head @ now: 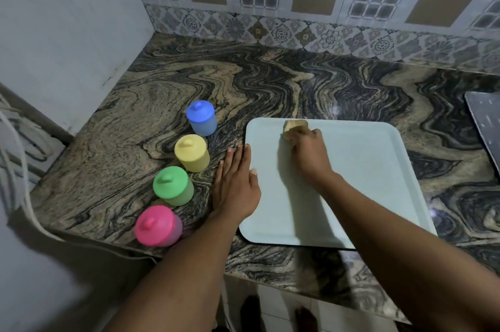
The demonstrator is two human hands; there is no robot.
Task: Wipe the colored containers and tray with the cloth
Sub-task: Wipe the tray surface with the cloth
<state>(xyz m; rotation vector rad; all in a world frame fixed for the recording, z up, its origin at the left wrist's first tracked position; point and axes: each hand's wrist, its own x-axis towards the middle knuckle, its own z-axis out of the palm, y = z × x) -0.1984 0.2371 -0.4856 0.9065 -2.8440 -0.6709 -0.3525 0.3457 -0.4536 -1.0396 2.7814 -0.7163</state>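
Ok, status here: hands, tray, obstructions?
Right hand grips tan folded cloth on pale blue plastic tray, far-left corner. Left hand flat, touching tray's left rim. Row of four coloured lidded containers left of tray, clear.

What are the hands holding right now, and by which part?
The right hand grips the tan cloth by its near end, on the tray. The left hand holds nothing; it lies flat at the tray's left edge.

Polished stone on the desk (pixel 297 82), swirled black and tan, glossy enough to catch light spots. The pale tray (pixel 365 169) looks like matt plastic, faintly grainy. The blue (pixel 201 122), yellow (pixel 192 153), green (pixel 173 185) and pink (pixel 158 226) containers look like smooth plastic; the tan cloth (pixel 295 126) looks soft.
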